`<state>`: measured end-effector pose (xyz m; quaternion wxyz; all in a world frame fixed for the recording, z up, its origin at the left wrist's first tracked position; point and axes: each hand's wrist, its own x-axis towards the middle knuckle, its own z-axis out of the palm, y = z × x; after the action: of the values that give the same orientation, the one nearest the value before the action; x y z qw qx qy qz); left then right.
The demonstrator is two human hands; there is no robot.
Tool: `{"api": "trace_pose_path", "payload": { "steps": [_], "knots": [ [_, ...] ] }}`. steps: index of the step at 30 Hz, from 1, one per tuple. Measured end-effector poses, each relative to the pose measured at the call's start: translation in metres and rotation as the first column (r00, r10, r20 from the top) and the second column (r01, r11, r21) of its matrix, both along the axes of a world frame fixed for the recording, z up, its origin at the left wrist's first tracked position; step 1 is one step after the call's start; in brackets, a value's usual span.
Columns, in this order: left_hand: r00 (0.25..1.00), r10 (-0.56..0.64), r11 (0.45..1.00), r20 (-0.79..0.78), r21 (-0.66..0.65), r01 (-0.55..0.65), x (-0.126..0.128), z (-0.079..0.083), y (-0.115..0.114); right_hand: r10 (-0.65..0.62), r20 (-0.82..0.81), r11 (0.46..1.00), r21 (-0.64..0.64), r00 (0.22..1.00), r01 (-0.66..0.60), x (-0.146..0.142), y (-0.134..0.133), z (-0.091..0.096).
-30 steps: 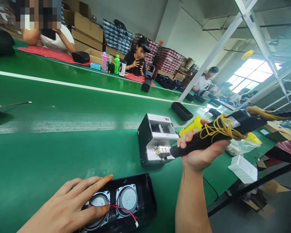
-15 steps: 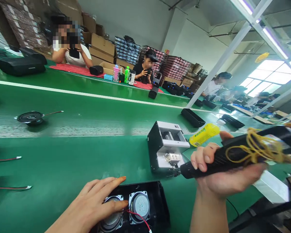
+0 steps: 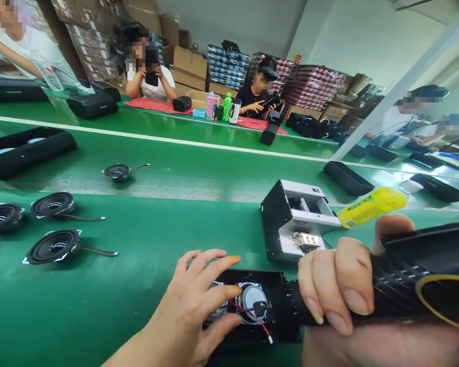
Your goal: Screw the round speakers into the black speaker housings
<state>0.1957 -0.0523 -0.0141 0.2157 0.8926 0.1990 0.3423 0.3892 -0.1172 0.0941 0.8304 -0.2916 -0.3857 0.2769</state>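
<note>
My right hand is wrapped round a black electric screwdriver, which has a yellow cord on its body. The screwdriver's tip end reaches left over a black speaker housing. Two round speaker drivers lie in the housing with their backs up. One driver has a grey magnet and a red-and-black wire ending in a white plug. The other is partly hidden behind my left hand. That hand hovers over the drivers, fingers apart and curved, fingertips near the wire; whether they touch it is unclear.
A grey-and-black screw feeder stands behind the housing, beside a yellow drink bottle. Loose speaker drivers with wires lie at the left. An open black housing rests farther back. Co-workers sit across the green bench.
The view has turned left and more loose drivers show. My right hand has brought the screwdriver nearer and lower, over the housing. My left hand's fingers have lifted and curved.
</note>
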Motion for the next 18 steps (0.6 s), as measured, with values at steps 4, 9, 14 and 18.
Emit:
{"api": "trace_pose_path", "payload": {
  "steps": [4, 9, 14, 18],
  "knots": [
    [1.000, -0.015, 1.000, 0.017, -0.025, 0.015, -0.002, 0.001, -0.001, 0.028, 0.001, 1.000, 0.001, 1.000, -0.028, -0.002, 0.000, 0.001],
    [0.999, -0.046, 0.998, 0.026, -0.043, 0.047, 0.000, 0.003, -0.001, 0.064, 0.019, 0.998, -0.016, 0.998, -0.064, -0.002, 0.000, -0.003],
    [0.996, -0.085, 0.989, -0.019, -0.121, 0.082, -0.002, 0.008, -0.002, 0.137, 0.033, 0.990, -0.030, 0.990, -0.136, -0.004, 0.001, -0.004],
    [0.981, -0.128, 0.981, -0.147, -0.167, 0.103, -0.009, 0.018, -0.001, 0.185, 0.069, 0.983, -0.023, 0.980, -0.184, 0.003, -0.005, -0.011]
  ]
}}
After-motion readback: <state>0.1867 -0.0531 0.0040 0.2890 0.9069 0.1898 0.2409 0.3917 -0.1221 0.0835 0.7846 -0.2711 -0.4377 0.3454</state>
